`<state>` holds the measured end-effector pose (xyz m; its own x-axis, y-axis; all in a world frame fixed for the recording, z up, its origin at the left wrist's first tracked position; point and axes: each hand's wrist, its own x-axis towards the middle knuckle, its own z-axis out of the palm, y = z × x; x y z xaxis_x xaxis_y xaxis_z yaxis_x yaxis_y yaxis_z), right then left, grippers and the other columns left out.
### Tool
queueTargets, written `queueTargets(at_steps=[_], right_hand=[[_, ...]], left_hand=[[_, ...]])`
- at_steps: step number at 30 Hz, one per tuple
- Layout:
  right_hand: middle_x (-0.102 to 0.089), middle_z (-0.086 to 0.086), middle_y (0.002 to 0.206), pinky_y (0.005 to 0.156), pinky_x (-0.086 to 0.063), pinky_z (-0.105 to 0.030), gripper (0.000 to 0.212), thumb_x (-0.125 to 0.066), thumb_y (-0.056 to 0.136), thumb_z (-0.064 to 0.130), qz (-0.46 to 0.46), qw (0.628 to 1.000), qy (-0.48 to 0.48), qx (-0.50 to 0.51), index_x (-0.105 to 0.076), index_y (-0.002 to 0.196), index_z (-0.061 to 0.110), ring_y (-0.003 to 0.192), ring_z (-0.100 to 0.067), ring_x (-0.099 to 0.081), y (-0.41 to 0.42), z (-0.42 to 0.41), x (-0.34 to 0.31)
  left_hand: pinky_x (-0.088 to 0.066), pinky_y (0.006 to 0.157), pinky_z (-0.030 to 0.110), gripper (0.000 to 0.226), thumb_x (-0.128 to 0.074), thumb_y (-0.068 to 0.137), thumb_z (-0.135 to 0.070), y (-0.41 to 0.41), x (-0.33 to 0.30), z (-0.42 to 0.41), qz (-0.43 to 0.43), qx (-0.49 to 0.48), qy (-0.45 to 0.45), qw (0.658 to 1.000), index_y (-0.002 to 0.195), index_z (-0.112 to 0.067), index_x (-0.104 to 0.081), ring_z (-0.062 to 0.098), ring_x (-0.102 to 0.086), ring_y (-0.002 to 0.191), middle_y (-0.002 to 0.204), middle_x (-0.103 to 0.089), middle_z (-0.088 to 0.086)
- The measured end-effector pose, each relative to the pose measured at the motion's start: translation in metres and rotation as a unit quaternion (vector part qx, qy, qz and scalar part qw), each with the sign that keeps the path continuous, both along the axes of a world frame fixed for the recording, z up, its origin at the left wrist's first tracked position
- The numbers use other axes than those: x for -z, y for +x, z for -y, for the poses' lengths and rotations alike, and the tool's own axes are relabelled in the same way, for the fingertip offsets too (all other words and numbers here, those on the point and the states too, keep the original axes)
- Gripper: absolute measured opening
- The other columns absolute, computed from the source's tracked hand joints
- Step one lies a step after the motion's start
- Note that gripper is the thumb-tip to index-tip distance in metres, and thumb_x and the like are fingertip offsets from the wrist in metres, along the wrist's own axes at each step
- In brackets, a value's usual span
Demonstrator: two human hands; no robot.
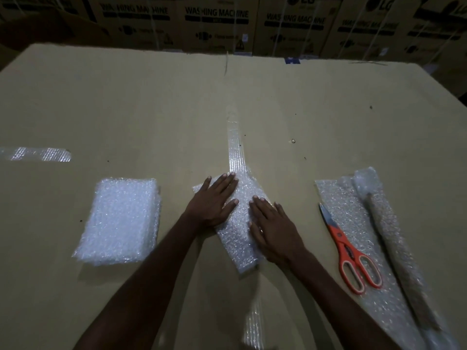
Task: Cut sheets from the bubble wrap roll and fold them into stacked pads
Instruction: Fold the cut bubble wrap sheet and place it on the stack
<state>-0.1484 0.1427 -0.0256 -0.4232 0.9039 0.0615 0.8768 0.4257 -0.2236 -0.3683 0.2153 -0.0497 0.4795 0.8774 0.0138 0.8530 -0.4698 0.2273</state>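
Note:
A folded bubble wrap sheet lies at the middle of the cardboard work surface. My left hand presses flat on its upper left part with straight fingers. My right hand presses flat on its right side. A stack of folded bubble wrap pads sits to the left. At the right, the bubble wrap roll lies partly unrolled, with orange-handled scissors resting on its loose sheet.
Clear tape strips run along the surface seam and at the far left. Stacked washing machine cartons line the back edge. The room is dim.

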Motion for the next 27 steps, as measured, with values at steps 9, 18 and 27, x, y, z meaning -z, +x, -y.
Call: queueTargets(at_steps=[9,18,27], right_hand=[[-0.031,-0.016,0.164,0.123,-0.024,-0.055,0.070,-0.025,0.096,0.038,-0.015,0.997,-0.069,0.014,-0.038,0.155,0.003,0.152,-0.031,-0.031,-0.006,0.012,0.008],[-0.058,-0.015,0.146,0.100,-0.052,-0.058,0.047,-0.047,0.096,0.026,-0.022,0.999,0.027,-0.010,-0.063,0.136,0.008,0.130,-0.035,-0.059,0.046,-0.001,-0.019],[-0.072,-0.015,0.118,0.087,-0.051,-0.040,0.032,-0.070,0.094,0.024,-0.188,0.926,0.031,0.328,-0.072,0.122,0.007,0.105,-0.034,-0.068,0.035,0.024,-0.027]], left_hand=[[-0.020,0.117,0.057,0.080,-0.017,0.093,-0.064,-0.009,-0.003,0.032,-0.004,-0.089,-0.004,0.996,0.155,-0.014,-0.030,0.025,-0.026,0.149,0.163,-0.025,0.008],[-0.035,0.105,0.060,0.064,-0.043,0.093,-0.060,-0.018,-0.001,0.093,0.017,-0.093,0.144,0.985,0.124,-0.009,-0.066,0.036,-0.059,0.112,0.121,-0.065,0.015],[-0.028,0.115,0.059,0.067,-0.034,0.100,-0.054,-0.001,0.005,0.111,0.036,-0.067,0.091,0.993,0.144,-0.006,-0.049,0.035,-0.034,0.145,0.153,-0.042,0.015]])
